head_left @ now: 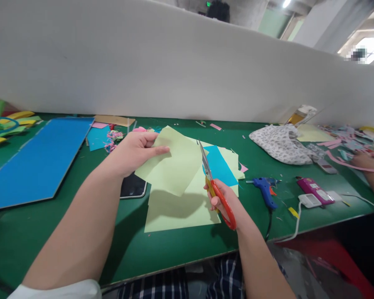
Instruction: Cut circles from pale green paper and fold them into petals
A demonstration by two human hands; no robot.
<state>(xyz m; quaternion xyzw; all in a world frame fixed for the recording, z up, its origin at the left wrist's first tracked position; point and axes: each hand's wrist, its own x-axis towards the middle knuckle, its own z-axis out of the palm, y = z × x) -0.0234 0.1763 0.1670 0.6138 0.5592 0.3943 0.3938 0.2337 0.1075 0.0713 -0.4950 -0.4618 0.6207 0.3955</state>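
My left hand pinches a pale green sheet of paper between thumb and fingers, holding it above the table. In my right hand is a pair of scissors with red and yellow handles. Its blades point up and away from me, close to the right edge of the held sheet; whether they touch it I cannot tell. Below lie more pale green sheets and a blue piece of paper. A phone rests partly hidden under my left hand and the sheet.
A blue board lies at left. To the right are a blue glue gun, a purple power strip with a white plug, and a patterned cloth. Another person's hand is among paper scraps at far right. A white partition stands behind.
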